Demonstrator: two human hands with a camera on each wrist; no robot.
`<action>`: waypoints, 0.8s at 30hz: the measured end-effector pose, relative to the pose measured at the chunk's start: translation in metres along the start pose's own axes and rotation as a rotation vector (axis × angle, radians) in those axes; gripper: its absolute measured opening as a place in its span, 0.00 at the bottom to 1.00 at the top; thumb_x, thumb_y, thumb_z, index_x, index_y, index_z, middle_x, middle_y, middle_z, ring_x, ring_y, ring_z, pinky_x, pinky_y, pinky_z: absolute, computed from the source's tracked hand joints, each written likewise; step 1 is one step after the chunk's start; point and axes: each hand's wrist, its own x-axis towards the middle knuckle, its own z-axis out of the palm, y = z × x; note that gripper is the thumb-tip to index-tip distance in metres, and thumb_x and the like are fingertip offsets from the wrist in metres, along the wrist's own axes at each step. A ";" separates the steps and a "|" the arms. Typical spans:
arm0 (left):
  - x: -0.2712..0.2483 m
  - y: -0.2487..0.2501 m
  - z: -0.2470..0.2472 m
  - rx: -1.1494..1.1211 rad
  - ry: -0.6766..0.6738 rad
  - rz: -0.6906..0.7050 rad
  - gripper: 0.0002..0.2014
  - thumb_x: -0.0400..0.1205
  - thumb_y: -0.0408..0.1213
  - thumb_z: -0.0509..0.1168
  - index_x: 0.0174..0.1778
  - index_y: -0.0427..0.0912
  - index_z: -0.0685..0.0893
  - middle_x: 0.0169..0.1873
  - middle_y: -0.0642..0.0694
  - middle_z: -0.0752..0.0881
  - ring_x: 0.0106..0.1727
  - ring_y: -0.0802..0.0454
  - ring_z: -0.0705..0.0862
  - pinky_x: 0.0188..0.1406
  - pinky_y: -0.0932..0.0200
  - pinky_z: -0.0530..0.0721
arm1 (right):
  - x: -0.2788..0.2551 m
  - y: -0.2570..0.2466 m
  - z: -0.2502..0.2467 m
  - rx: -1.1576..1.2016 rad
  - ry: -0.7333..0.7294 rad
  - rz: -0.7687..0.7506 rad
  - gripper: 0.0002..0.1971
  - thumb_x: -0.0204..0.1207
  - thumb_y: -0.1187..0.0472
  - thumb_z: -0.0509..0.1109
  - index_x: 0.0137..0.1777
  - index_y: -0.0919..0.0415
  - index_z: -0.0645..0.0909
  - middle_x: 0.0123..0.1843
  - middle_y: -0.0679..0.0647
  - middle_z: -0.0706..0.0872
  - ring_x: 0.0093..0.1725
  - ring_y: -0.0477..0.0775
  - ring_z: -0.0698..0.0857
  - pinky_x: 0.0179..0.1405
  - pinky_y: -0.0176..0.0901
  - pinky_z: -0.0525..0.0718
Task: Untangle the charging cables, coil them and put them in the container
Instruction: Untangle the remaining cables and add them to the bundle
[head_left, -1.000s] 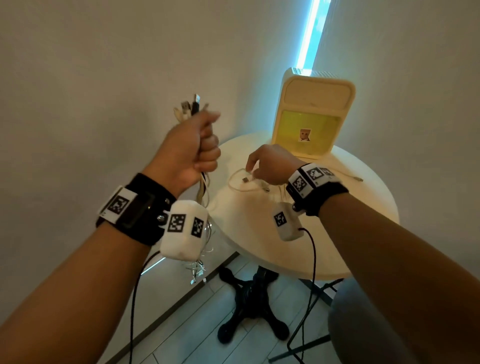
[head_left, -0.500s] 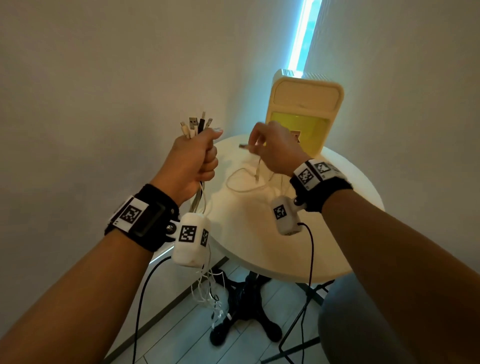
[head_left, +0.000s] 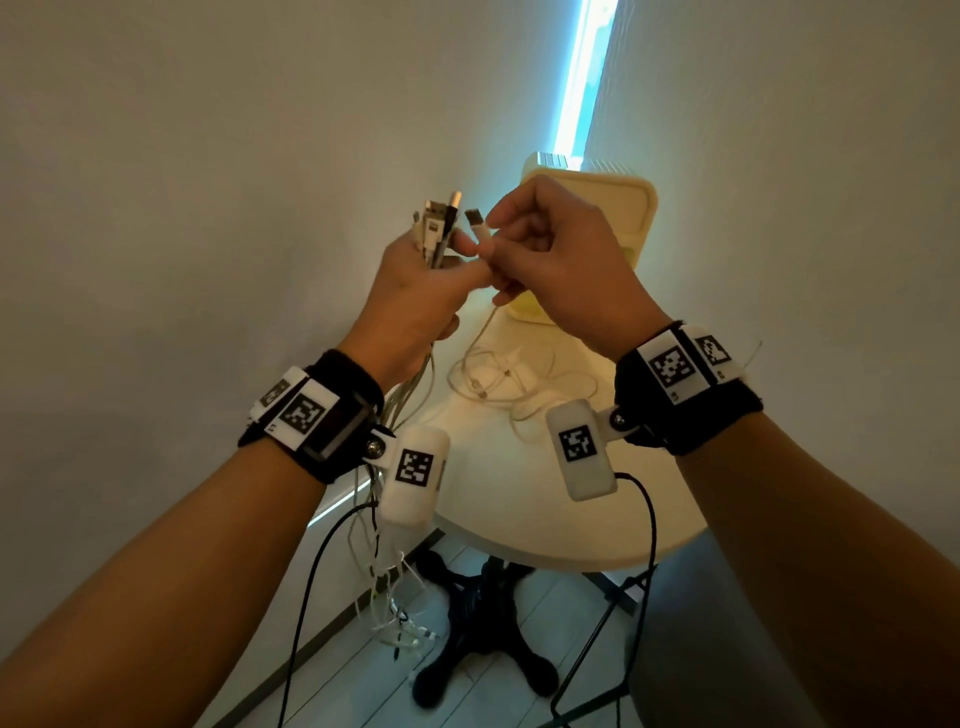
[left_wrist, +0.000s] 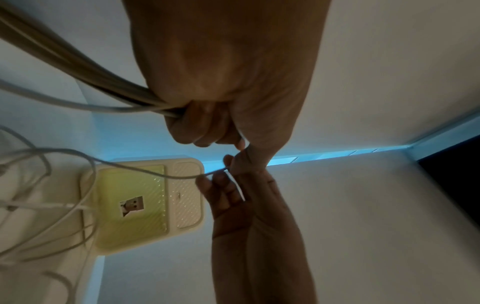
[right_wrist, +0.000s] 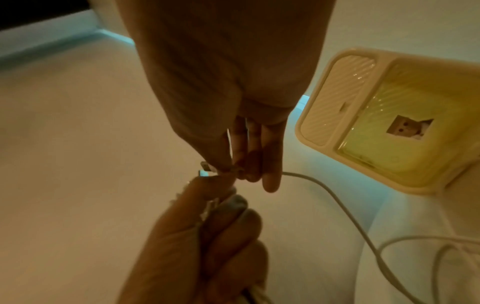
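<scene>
My left hand (head_left: 421, 280) grips a bundle of charging cables (head_left: 439, 223) with their plugs sticking up above the fist; the cords (left_wrist: 78, 82) run down past the wrist and end in a tangle (head_left: 400, 618) near the floor. My right hand (head_left: 540, 249) pinches the plug end of a white cable (head_left: 475, 223) right beside the bundle, touching the left thumb. That white cable's cord (right_wrist: 337, 197) drops to loose loops (head_left: 498, 379) on the round table (head_left: 519, 509). The cream and yellow container (right_wrist: 389, 123) stands upright at the table's far edge.
The table stands in a corner between two pale walls, on a black pedestal base (head_left: 478, 639). A blue light strip (head_left: 576, 88) runs up the corner. Black wrist-camera leads (head_left: 644, 519) hang from both wrists. A grey seat (head_left: 691, 649) is at lower right.
My right hand has lifted the white cable's plug off the table and brought it up to the bundle in my left hand. The two hands now meet in front of the container.
</scene>
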 end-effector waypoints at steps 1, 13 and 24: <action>-0.001 -0.001 0.002 -0.002 -0.006 0.011 0.09 0.82 0.27 0.73 0.52 0.42 0.81 0.24 0.55 0.72 0.24 0.57 0.66 0.21 0.62 0.65 | -0.002 -0.002 -0.001 0.039 -0.008 0.017 0.12 0.81 0.62 0.80 0.56 0.69 0.83 0.41 0.61 0.91 0.39 0.60 0.94 0.38 0.60 0.95; -0.010 0.010 0.018 0.098 -0.026 0.080 0.12 0.88 0.28 0.71 0.43 0.49 0.86 0.19 0.63 0.78 0.21 0.67 0.78 0.25 0.77 0.73 | -0.010 -0.004 0.017 0.142 0.109 0.058 0.04 0.77 0.60 0.82 0.49 0.57 0.93 0.52 0.64 0.88 0.46 0.49 0.86 0.44 0.36 0.84; 0.004 0.021 0.003 0.036 0.127 -0.010 0.22 0.89 0.59 0.68 0.34 0.48 0.81 0.22 0.55 0.75 0.25 0.57 0.73 0.28 0.58 0.73 | -0.023 0.011 0.015 0.082 -0.283 0.354 0.32 0.84 0.62 0.76 0.83 0.51 0.66 0.63 0.58 0.84 0.40 0.58 0.92 0.27 0.52 0.91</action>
